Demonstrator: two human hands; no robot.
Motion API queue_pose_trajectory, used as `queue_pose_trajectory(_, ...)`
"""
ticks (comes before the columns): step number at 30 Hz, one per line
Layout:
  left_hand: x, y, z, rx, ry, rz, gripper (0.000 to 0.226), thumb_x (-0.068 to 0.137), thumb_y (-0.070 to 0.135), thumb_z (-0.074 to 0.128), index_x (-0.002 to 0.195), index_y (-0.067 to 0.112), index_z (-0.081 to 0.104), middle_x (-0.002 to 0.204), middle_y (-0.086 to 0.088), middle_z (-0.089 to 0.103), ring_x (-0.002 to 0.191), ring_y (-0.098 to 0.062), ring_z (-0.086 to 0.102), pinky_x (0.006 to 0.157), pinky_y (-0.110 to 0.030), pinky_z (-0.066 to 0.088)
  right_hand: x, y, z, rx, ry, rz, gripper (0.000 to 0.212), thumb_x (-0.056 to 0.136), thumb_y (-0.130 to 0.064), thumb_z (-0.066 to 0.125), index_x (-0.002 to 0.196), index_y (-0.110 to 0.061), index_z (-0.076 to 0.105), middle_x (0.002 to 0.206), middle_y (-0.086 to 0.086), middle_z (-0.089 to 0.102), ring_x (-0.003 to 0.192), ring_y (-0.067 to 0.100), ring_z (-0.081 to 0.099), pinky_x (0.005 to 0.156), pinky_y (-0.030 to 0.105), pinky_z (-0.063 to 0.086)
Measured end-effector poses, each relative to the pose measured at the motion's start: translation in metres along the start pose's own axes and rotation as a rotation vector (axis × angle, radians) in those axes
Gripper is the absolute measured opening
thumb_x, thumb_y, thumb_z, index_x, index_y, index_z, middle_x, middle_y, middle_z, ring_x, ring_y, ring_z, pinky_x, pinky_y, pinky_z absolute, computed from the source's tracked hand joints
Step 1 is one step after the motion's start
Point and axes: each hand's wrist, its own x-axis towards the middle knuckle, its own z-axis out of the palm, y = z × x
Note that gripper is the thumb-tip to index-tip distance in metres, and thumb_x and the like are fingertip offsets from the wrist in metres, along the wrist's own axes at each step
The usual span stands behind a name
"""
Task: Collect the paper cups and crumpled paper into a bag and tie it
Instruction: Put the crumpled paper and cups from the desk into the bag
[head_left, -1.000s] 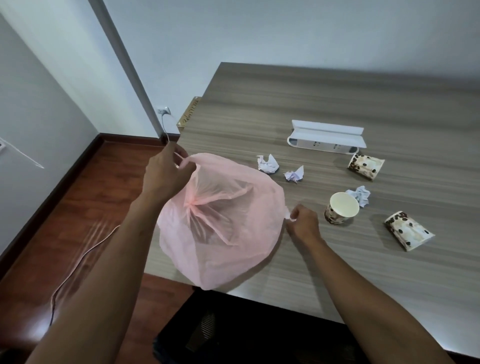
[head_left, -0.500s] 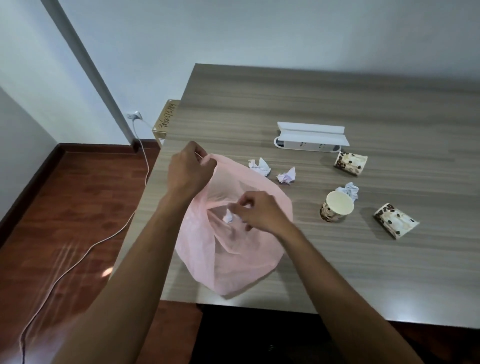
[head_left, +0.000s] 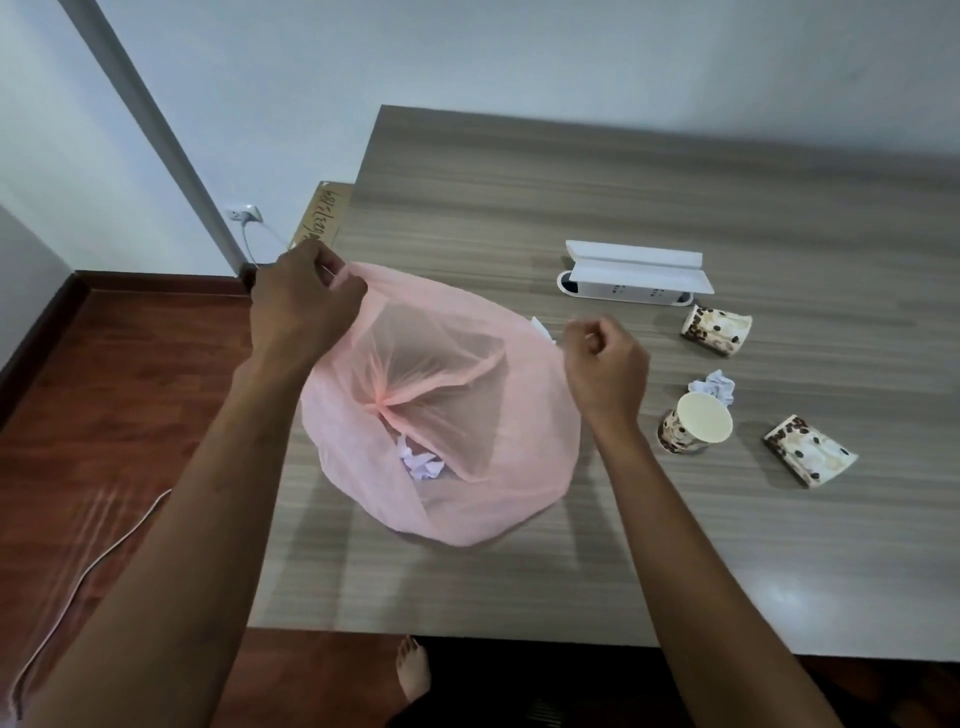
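Observation:
A thin pink plastic bag (head_left: 514, 467) lies spread wide on the wooden table (head_left: 675, 197). My left hand (head_left: 304, 304) grips its far-left rim. My right hand (head_left: 605, 364), fingers curled, pinches the rim on the right side. One crumpled paper (head_left: 422, 462) lies inside the bag. A white paper corner (head_left: 543, 330) peeks out behind the bag's far edge. Another crumpled paper (head_left: 714, 385) sits behind an upright paper cup (head_left: 696, 423). Two more patterned cups lie on their sides, one at the far right (head_left: 717, 328) and one at the near right (head_left: 810, 451).
A white power-strip box (head_left: 636, 275) sits on the table beyond the bag. The table's left edge drops to a red wooden floor with a white cable (head_left: 93, 561). A cardboard box (head_left: 319, 218) leans by the wall. A bare foot (head_left: 413, 670) shows under the near edge.
My right hand dropped a crumpled paper into the bag, then moved back right to the rim. The bag is now pulled wide again, with the paper inside it.

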Motion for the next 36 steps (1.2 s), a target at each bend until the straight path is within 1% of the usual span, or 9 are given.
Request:
queue_pose_trajectory(5, 0.008, 0.006, 0.001, 0.053, -0.085, 0.045, 0.014, 0.080, 0.030, 0.063, 0.092, 0.022, 0.064, 0.091, 0.003, 0.067, 0.089, -0.025, 0.062, 0.080, -0.037, 0.053, 0.042, 0.062, 0.045, -0.190, -0.263, 0.257, 0.012, 0.082, -0.026, 0.060, 0.090, -0.021, 0.066, 0.096, 0.003, 0.069, 0.096, 0.026, 0.064, 0.075, 0.028, 0.045)
queue_pose_trajectory(11, 0.005, 0.004, 0.025, 0.060, -0.091, 0.095, 0.010, 0.075, 0.032, 0.063, 0.084, 0.027, 0.062, 0.074, 0.014, 0.062, 0.082, -0.020, 0.059, 0.069, -0.031, 0.043, 0.074, 0.105, 0.096, -0.351, -0.500, 0.029, 0.050, 0.078, -0.021, 0.068, 0.127, -0.014, 0.061, 0.122, 0.017, 0.062, 0.116, 0.035, 0.055, 0.096, 0.039, 0.044)
queue_pose_trajectory(15, 0.002, 0.006, 0.038, 0.028, -0.081, 0.099, 0.010, 0.076, 0.032, 0.065, 0.083, 0.026, 0.063, 0.075, 0.017, 0.063, 0.078, -0.018, 0.057, 0.069, -0.030, 0.039, 0.095, 0.120, 0.129, -0.356, -0.590, 0.002, 0.062, 0.078, -0.054, 0.049, 0.124, -0.015, 0.063, 0.116, 0.017, 0.064, 0.110, 0.035, 0.058, 0.086, 0.034, 0.044)
queue_pose_trajectory(17, 0.002, 0.005, 0.044, 0.010, -0.069, 0.101, 0.010, 0.076, 0.030, 0.066, 0.083, 0.024, 0.064, 0.075, 0.016, 0.064, 0.073, -0.016, 0.058, 0.068, -0.027, 0.036, 0.100, 0.126, 0.139, -0.424, -0.666, 0.019, 0.059, 0.078, -0.051, 0.039, 0.111, -0.009, 0.066, 0.108, 0.020, 0.064, 0.104, 0.036, 0.060, 0.075, 0.029, 0.038)
queue_pose_trajectory(21, -0.001, 0.002, 0.051, -0.008, -0.080, 0.103, 0.008, 0.077, 0.028, 0.067, 0.083, 0.024, 0.064, 0.074, 0.015, 0.064, 0.069, -0.012, 0.057, 0.066, -0.027, 0.036, 0.097, 0.122, 0.134, -0.322, -0.571, 0.049, 0.037, 0.076, -0.037, 0.045, 0.078, -0.005, 0.063, 0.080, 0.019, 0.064, 0.077, 0.028, 0.058, 0.065, 0.030, 0.037)
queue_pose_trajectory(24, -0.002, -0.001, 0.053, -0.035, -0.091, 0.084, 0.008, 0.077, 0.027, 0.068, 0.083, 0.023, 0.065, 0.074, 0.014, 0.063, 0.071, -0.014, 0.059, 0.068, -0.029, 0.042, 0.094, 0.107, 0.112, -0.145, -0.485, 0.091, 0.022, 0.080, -0.024, 0.068, 0.087, -0.004, 0.066, 0.083, 0.015, 0.067, 0.075, 0.018, 0.054, 0.062, 0.028, 0.029)
queue_pose_trajectory(28, -0.009, 0.007, 0.053, -0.059, -0.092, 0.032, 0.008, 0.078, 0.026, 0.067, 0.083, 0.021, 0.066, 0.072, 0.010, 0.064, 0.074, -0.015, 0.059, 0.068, -0.029, 0.042, 0.091, 0.087, 0.069, 0.067, -0.362, 0.187, 0.021, 0.079, -0.034, 0.075, 0.093, -0.022, 0.065, 0.086, -0.006, 0.070, 0.078, 0.014, 0.066, 0.071, 0.028, 0.054)
queue_pose_trajectory(32, -0.024, 0.025, 0.058, -0.079, -0.123, -0.012, 0.008, 0.080, 0.023, 0.066, 0.084, 0.016, 0.066, 0.069, 0.009, 0.059, 0.066, -0.006, 0.054, 0.058, -0.022, 0.038, 0.071, 0.063, 0.007, 0.249, -0.316, 0.188, 0.025, 0.083, -0.028, 0.076, 0.103, -0.021, 0.063, 0.091, 0.005, 0.072, 0.073, 0.018, 0.071, 0.060, 0.032, 0.060)
queue_pose_trajectory(36, -0.039, 0.042, 0.066, -0.107, -0.148, -0.041, 0.009, 0.082, 0.021, 0.063, 0.087, 0.014, 0.066, 0.067, 0.009, 0.057, 0.075, -0.018, 0.057, 0.068, -0.026, 0.037, 0.037, 0.036, -0.046, 0.412, -0.346, 0.171, 0.043, 0.081, -0.026, 0.078, 0.116, -0.028, 0.054, 0.094, 0.006, 0.074, 0.078, 0.016, 0.073, 0.058, 0.031, 0.060)
